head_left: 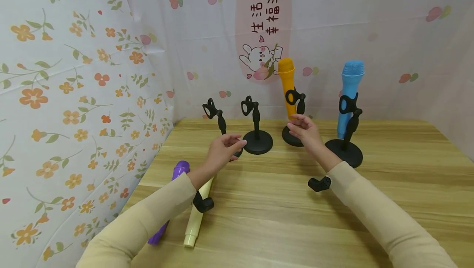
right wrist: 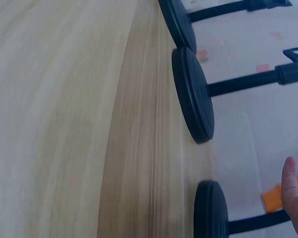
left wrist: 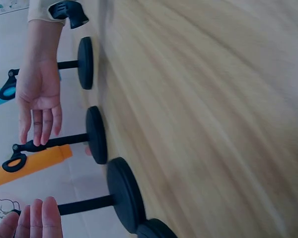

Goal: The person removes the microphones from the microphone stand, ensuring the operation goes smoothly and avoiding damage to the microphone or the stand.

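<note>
- Cream microphone (head_left: 195, 218) and purple microphone (head_left: 171, 194): lying at near-left table (head_left: 259, 218) edge.
- Left hand (head_left: 224, 149): fingers relaxed, empty, by an empty stand (head_left: 256, 126).
- Right hand (head_left: 304, 130): fingers loose, empty, beside the orange microphone (head_left: 287, 87) standing clipped upright.
- Blue microphone (head_left: 348, 95): clipped upright, far right.

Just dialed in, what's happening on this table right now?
A person is working with toy microphones and black stands. The orange microphone and blue microphone sit clipped in stands; two stands are empty. The right hand is by the orange one's stand, the left hand open, holding nothing. Purple and cream microphones lie on the table.
</note>
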`<state>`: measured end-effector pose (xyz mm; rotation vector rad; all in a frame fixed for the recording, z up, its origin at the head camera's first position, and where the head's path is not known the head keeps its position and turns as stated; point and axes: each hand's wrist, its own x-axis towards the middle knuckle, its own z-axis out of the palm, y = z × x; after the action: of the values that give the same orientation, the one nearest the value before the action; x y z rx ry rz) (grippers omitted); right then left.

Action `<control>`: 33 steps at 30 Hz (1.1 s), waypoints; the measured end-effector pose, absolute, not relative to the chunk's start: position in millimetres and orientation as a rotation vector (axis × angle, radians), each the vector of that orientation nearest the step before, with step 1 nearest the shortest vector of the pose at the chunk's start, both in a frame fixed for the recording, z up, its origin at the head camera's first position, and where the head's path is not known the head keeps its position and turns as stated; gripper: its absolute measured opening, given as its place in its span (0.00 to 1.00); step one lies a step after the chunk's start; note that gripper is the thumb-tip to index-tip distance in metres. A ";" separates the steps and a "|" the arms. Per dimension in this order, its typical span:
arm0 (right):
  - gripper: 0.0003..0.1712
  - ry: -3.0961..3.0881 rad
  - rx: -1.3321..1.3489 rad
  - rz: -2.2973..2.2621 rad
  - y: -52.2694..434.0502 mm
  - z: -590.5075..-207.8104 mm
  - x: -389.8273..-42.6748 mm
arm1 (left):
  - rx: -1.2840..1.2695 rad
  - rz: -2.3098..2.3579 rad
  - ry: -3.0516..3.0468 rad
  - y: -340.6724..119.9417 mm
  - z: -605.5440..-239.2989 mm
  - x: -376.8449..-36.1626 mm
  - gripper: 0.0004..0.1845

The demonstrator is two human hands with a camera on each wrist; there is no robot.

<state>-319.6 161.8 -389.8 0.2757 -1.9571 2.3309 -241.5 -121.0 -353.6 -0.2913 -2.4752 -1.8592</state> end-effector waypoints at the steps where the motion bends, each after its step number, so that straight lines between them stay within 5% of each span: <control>1: 0.24 -1.955 0.272 2.327 164.2 -389.5 -319.5 | -0.306 -1.856 -2.468 -118.4 -352.8 -242.8 0.20; 11: 0.29 -1.920 0.153 2.239 179.6 -388.2 -322.2 | -0.413 -1.858 -2.384 -88.6 -341.4 -257.5 0.24; 33: 0.22 -1.911 0.005 2.165 185.4 -400.2 -338.1 | -0.485 -1.754 -2.263 -26.9 -323.1 -311.5 0.27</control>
<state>-338.1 185.4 -400.2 0.0049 -1.9108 2.1648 -311.5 -26.9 -323.1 -0.4853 -2.2626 -1.7536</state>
